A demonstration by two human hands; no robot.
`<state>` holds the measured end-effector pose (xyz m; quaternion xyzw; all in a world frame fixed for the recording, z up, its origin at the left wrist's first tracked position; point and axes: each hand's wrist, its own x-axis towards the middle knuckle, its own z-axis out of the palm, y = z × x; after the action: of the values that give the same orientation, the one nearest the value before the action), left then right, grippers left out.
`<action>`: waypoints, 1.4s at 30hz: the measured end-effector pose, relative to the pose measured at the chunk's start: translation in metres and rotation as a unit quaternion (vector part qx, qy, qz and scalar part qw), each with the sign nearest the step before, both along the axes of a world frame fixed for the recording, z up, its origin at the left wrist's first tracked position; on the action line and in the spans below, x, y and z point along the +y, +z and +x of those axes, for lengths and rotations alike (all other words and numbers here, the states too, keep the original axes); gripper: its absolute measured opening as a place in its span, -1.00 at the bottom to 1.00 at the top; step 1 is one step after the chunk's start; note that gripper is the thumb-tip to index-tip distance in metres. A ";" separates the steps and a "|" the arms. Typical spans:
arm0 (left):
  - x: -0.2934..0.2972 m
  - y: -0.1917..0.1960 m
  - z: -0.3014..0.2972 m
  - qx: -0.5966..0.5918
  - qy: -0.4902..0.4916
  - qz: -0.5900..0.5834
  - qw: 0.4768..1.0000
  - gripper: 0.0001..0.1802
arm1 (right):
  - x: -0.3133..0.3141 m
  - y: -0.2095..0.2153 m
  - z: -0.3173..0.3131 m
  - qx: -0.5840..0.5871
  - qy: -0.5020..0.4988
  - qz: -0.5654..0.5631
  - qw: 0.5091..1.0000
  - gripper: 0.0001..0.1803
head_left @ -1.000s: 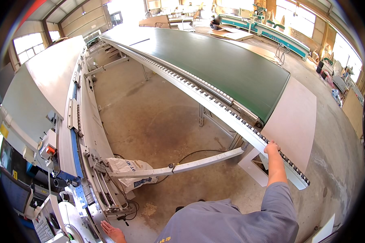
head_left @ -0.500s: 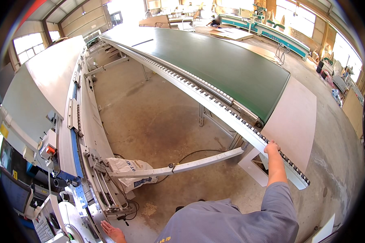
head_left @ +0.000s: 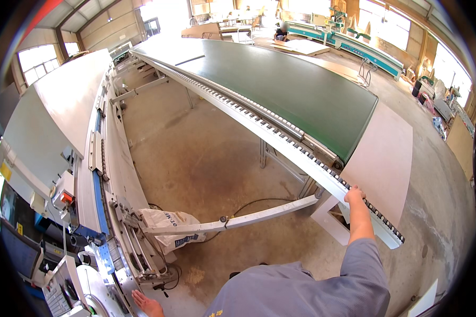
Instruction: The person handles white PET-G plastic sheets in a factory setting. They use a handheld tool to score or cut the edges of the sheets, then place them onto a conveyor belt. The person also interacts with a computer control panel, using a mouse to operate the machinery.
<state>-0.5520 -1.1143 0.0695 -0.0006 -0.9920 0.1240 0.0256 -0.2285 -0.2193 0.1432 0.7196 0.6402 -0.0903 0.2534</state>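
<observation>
My right hand (head_left: 355, 194) is closed over the near end of a long white roller rail (head_left: 301, 158), a beam with a row of small dark rollers along its top. The fingertips are partly hidden behind the rail. At the lower left, my left hand (head_left: 147, 303) lies flat with fingers stretched out beside the metal edge of a long machine (head_left: 122, 282), holding nothing. Whether its palm touches the machine I cannot tell. Just beyond the roller rail runs a wide green conveyor belt (head_left: 280, 84).
A white support arm (head_left: 259, 215) spans from the machine to the rail at knee height. Below it sit a white printed sack (head_left: 169, 224) and a black cable (head_left: 248, 208). A pale board (head_left: 383, 153) lies past the belt's end. A person (head_left: 281, 34) is far off.
Both my hands stay where they were. In the background, the distant person has shifted posture, from leaning to the left to more upright.
</observation>
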 end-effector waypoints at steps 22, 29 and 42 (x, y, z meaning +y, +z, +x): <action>-0.007 -0.007 -0.001 0.023 -0.007 -0.026 0.999 -0.30 | -0.002 0.005 -0.004 -0.013 -0.001 -0.007 1.000 -0.10; 0.015 0.015 0.002 0.003 -0.003 -0.009 1.000 -0.32 | 0.005 -0.005 0.005 -0.017 -0.002 0.004 1.000 -0.09; 0.010 0.015 0.005 -0.001 -0.007 -0.012 1.000 -0.33 | 0.004 -0.006 0.003 -0.010 -0.008 0.004 1.000 -0.08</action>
<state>-0.5466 -1.1038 0.0845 -0.0075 -0.9904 0.1354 0.0254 -0.2251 -0.2154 0.1377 0.7267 0.6322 -0.0827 0.2557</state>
